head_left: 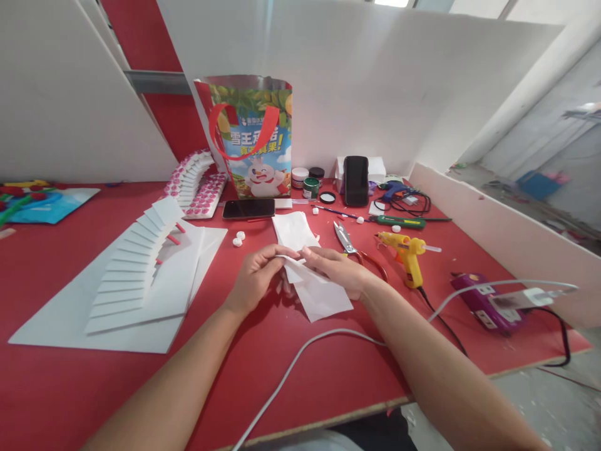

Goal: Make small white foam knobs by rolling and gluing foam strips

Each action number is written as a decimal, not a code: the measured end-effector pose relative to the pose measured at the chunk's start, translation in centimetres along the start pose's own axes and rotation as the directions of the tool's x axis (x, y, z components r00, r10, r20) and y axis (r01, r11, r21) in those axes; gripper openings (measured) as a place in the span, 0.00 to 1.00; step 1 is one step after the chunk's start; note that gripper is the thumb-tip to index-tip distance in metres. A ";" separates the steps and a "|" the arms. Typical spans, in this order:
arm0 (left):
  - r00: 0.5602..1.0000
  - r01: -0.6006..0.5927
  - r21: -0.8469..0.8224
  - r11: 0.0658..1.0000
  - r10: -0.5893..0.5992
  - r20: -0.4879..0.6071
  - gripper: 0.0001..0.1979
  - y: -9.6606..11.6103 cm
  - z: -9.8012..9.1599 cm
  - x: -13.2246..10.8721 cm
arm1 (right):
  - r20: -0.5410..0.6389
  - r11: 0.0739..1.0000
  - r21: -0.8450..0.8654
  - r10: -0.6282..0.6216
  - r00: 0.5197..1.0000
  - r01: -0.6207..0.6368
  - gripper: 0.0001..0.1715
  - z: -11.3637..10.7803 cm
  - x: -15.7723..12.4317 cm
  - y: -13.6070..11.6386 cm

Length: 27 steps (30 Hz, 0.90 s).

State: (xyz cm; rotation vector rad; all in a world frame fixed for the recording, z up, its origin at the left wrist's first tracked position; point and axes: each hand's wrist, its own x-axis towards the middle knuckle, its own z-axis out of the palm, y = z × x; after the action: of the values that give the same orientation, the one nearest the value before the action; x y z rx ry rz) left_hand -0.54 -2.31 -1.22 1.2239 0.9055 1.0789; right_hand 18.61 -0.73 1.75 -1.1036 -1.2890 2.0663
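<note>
left hand (256, 275) and right hand (340, 270) pinching white paper (323, 299) in fingers (323, 257); looks like folding, next move probably needs edges lined up.

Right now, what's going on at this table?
A person is handling white paper over the red table. The left hand pinches it; the right hand lies against it, its grip partly hidden. Scissors lie just beyond the right hand, with a yellow glue gun farther right. A curved row of white steps stands at left.
</note>
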 end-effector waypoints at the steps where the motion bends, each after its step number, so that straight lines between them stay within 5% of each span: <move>1: 1.000 -0.003 0.021 1.000 0.004 -0.023 0.13 0.0 0.0 0.0 | -0.034 0.999 -0.044 -0.021 0.999 0.020 0.34 -0.1 0.0 -0.1; 11: 0.995 -0.004 0.044 0.999 0.008 -0.097 0.13 -0.3 -0.1 0.3 | -0.233 0.813 -0.548 -0.371 0.899 0.194 0.17 -0.8 0.2 0.2; 15: 0.997 0.010 0.066 0.998 -0.005 -0.079 0.12 -0.2 -0.1 0.3 | -0.248 0.763 -0.625 -0.392 0.886 0.163 0.19 -0.7 0.2 0.3; 20: 0.998 0.041 -0.008 0.999 -0.041 -0.044 0.13 0.0 0.2 0.4 | -0.230 0.774 -0.607 -0.389 0.892 0.181 0.15 -0.9 0.4 0.4; 27: 0.998 0.011 -0.197 0.980 -0.022 -0.057 0.10 -0.4 -0.4 0.6 | -0.199 0.882 -0.334 -0.410 0.890 0.331 0.16 -1.4 0.6 0.3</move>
State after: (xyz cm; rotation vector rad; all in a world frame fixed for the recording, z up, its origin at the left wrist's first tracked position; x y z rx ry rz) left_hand -0.76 -1.63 -1.64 1.0242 0.8310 1.1672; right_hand 19.45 0.25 0.93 -1.1013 -1.5587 1.4244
